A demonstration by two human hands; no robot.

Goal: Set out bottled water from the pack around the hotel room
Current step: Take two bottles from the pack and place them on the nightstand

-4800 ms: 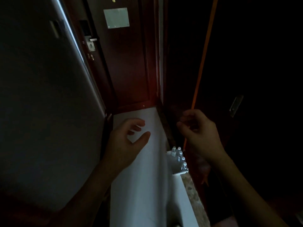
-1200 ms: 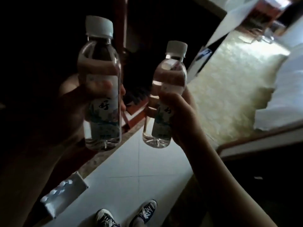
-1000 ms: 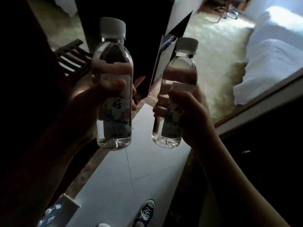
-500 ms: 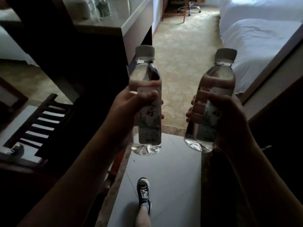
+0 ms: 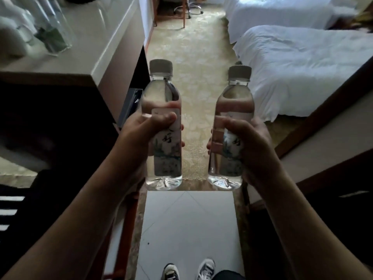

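Two shoes (image 5: 188,271) stand on the pale floor tiles (image 5: 189,223) at the bottom. Above them, the left hand (image 5: 141,138) wraps the left bottle (image 5: 162,126) at its label, thumb across the front and fingertips showing past its right side. The right hand (image 5: 248,142) clamps the right bottle (image 5: 232,128) likewise, fingers curled round its left side. Both bottles are upright, capped and apart. Beyond lie carpet (image 5: 193,57), a counter (image 5: 96,37) and white beds (image 5: 298,63).

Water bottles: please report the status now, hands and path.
Left hand shut on left bottle, upright. Right hand shut on right bottle, upright. Carpet ahead shows nothing blocking.
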